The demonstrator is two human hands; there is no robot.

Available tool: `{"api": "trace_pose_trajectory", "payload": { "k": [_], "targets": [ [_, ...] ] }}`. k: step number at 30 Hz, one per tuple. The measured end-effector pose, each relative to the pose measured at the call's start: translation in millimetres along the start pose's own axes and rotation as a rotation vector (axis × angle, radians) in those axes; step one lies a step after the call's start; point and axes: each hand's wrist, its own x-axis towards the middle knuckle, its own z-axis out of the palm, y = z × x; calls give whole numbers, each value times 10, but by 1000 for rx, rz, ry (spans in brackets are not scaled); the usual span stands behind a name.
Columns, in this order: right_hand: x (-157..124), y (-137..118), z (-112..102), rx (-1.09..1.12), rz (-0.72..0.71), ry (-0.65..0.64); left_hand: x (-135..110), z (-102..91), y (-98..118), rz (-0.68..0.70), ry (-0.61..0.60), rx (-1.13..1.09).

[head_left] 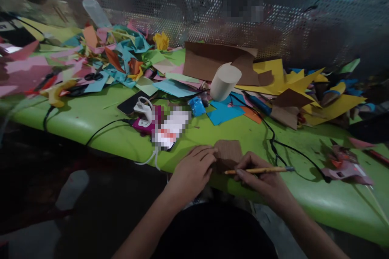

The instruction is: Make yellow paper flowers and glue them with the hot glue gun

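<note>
A small brown cardboard piece (227,153) lies near the front edge of the green table (100,117). My left hand (194,170) rests on its left side, fingers stretched flat and pressing it down. My right hand (261,178) is closed around a yellow pencil (258,170), whose tip touches the lower edge of the cardboard.
A glue gun (346,170) with a black cord lies at the right. A cardboard roll (225,81), large brown cardboard (212,60), and several coloured paper scraps (121,56) cover the back. A phone (132,103), white charger (142,109) and scissors (92,77) lie left of centre.
</note>
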Motion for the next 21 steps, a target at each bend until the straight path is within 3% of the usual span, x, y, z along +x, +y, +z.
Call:
{"api": "trace_pose_trajectory", "payload": {
  "k": [5, 10, 21],
  "targets": [
    [269, -24, -12, 134, -19, 136, 0, 8, 0, -12, 4, 45],
    [512, -6, 49, 76, -107, 183, 0, 29, -9, 21, 39, 62],
    [502, 19, 63, -36, -138, 151, 0, 36, -18, 14, 36, 57]
  ]
}}
